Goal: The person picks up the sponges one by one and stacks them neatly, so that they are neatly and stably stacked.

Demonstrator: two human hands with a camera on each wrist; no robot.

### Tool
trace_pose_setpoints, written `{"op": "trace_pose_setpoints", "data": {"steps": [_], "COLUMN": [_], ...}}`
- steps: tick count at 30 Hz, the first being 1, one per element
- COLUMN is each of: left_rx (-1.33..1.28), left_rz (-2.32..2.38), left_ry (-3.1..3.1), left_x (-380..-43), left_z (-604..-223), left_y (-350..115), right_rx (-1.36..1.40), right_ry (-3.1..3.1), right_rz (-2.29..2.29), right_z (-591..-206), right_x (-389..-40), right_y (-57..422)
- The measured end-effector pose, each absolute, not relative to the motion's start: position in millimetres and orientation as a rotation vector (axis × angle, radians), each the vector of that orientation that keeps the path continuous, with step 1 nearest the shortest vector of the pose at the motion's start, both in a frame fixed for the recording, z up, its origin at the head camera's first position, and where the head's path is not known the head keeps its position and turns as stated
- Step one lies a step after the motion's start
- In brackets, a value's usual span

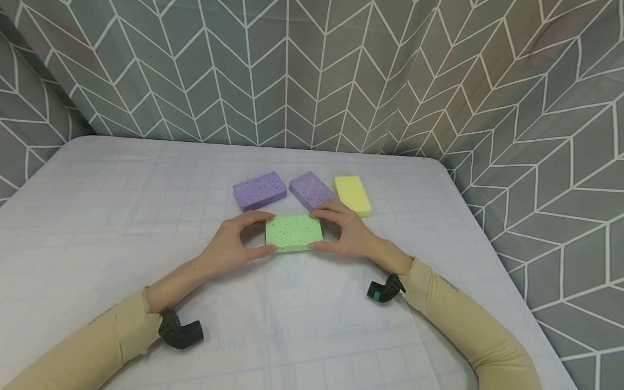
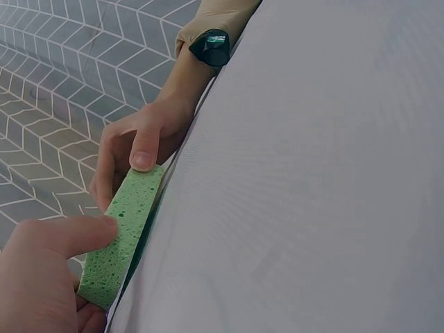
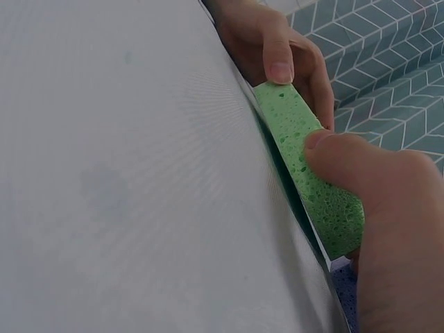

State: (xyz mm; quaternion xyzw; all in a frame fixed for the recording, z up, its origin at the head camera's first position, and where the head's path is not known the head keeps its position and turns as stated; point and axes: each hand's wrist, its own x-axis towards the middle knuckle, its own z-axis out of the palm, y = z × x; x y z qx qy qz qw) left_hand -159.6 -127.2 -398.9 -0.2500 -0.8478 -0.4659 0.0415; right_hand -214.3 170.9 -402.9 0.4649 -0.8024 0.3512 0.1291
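A light green sponge (image 1: 294,233), rectangular and full of small pores, is held between both hands near the middle of the table. My left hand (image 1: 233,241) pinches its left end, thumb on the near long side and fingers on the far side. At the opposite end my right hand (image 1: 352,230) pinches it the same way. Both wrist views show the thumbs pressed on the near side of the green sponge (image 2: 121,239), close over the tabletop. Just behind the right fingers lies a purple sponge (image 1: 312,189), partly overlapped by them.
Another purple sponge (image 1: 260,190) lies at the back left, and a yellow sponge (image 1: 352,195) at the back right. The white-covered table (image 1: 122,216) meets a grey patterned curtain (image 1: 312,76) behind and at the right. Dark cameras sit on both wrists.
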Motion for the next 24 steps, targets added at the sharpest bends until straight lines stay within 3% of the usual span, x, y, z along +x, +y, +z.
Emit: {"op": "trace_pose_setpoints", "data": {"steps": [24], "left_rx": [-0.741], "left_rz": [-1.403], "left_ry": [-2.65], "left_x": [-159.8], "left_z": [-397.9], "left_y": [-127.0], "right_rx": [1.351], "right_ry": [-2.353], "right_rz": [0.959], "right_z": [-401.8], "right_x": [-214.2], "right_y": [170.7]}}
